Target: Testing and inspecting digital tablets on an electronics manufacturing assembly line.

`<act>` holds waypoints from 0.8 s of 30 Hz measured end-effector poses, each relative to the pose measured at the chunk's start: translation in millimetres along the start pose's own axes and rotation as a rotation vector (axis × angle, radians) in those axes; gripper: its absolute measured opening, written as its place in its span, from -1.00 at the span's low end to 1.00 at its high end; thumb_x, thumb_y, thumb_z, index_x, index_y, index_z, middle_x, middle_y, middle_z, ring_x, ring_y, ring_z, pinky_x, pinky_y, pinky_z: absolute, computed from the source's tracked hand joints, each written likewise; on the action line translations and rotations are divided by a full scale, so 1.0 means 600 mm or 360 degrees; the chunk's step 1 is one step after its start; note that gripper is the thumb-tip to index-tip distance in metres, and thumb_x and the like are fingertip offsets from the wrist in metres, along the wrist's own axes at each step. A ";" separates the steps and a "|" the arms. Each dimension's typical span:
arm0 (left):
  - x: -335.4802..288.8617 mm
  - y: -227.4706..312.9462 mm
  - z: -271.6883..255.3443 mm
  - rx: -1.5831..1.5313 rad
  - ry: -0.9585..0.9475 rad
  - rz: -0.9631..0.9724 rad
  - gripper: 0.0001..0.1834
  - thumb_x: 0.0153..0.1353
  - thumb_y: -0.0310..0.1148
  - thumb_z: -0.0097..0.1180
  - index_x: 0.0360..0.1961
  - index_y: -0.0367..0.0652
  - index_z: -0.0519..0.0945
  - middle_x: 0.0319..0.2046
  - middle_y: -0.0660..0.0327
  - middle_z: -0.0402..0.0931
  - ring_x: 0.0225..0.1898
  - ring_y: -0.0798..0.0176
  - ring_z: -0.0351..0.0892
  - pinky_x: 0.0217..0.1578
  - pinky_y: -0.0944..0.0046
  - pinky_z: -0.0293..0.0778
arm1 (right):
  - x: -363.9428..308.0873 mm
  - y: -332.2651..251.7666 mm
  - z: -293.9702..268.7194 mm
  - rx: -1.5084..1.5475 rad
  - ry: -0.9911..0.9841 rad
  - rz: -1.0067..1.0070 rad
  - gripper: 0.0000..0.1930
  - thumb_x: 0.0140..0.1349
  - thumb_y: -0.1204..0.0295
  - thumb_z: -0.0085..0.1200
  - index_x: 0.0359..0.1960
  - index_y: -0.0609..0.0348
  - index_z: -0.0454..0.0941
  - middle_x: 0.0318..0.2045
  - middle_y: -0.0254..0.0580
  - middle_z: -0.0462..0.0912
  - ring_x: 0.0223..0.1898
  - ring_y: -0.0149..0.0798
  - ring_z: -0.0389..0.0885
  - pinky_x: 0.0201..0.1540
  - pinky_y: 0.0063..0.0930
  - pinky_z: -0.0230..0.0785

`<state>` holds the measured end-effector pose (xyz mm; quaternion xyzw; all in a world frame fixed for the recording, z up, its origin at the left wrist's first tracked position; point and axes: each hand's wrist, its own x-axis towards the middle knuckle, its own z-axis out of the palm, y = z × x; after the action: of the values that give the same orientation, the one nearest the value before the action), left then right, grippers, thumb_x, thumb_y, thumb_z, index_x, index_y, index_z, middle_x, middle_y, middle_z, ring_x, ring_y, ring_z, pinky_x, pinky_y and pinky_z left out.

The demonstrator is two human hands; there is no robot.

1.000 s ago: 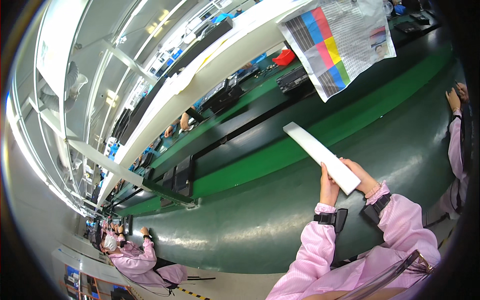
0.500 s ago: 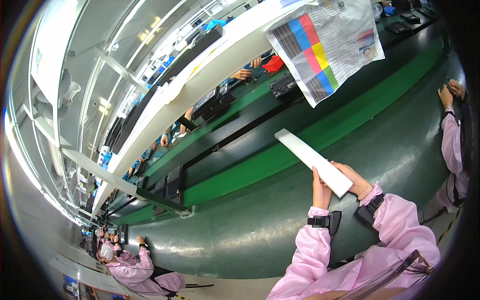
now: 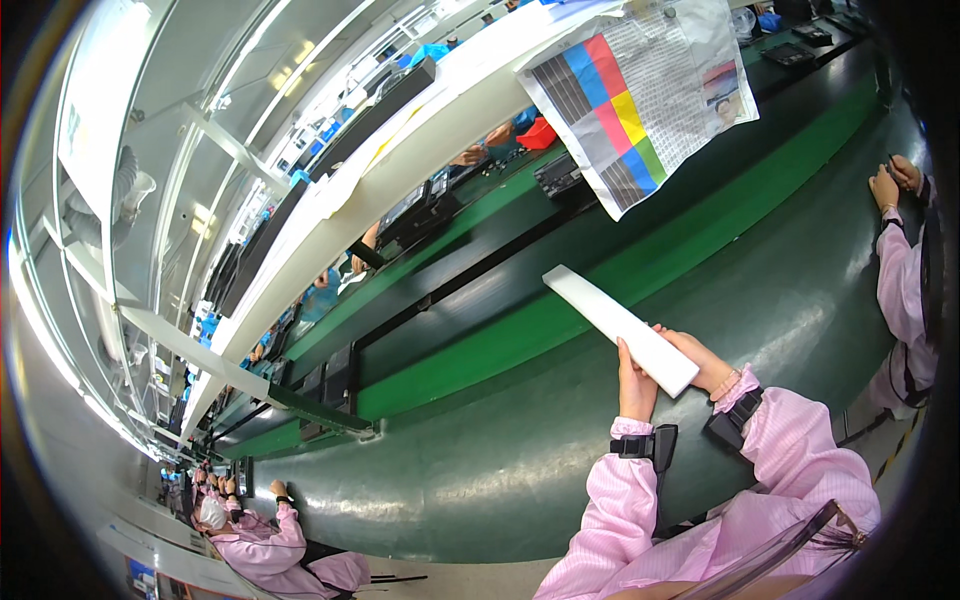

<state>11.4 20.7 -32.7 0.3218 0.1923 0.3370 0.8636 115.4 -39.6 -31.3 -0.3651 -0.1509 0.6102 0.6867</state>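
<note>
A long, narrow white block (image 3: 618,327), smooth like a foam strip or slim box, slants up and left over the green work surface (image 3: 480,450). My left hand (image 3: 636,385) grips its near end from the left side, thumb along the edge. On the other side my right hand (image 3: 697,360) holds the same end, its fingers partly hidden behind the block. Both wrists carry black strapped devices over pink sleeves. The block's far end points toward the bright green strip and touches nothing I can make out.
A printed sheet with colour blocks (image 3: 640,105) hangs from the white overhead shelf (image 3: 400,150). Beyond it runs a dark conveyor (image 3: 470,290) with black parts and a red bin (image 3: 537,134). Co-workers in pink sit at far left (image 3: 265,550) and right (image 3: 903,270).
My view has shifted slightly, so the scene sits a little further left. Both hands keep their hold on the white block. Hands across the conveyor have moved.
</note>
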 end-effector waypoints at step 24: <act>-0.003 0.004 0.006 -0.0066 0.0004 -0.0034 -0.35 0.35 0.12 -0.35 0.11 -0.28 0.33 0.03 0.02 0.44 0.12 0.09 0.38 0.18 0.12 0.27 | 0.003 0.002 -0.006 0.0052 -0.0035 0.0022 -0.68 0.37 0.30 -0.21 -0.04 0.25 0.45 -0.22 -0.29 0.58 -0.27 -0.50 0.59 -0.23 -0.60 0.47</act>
<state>11.2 18.9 -28.2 0.3015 0.1898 0.3320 0.8734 117.3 -38.8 -35.0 -0.3480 -0.1460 0.6214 0.6866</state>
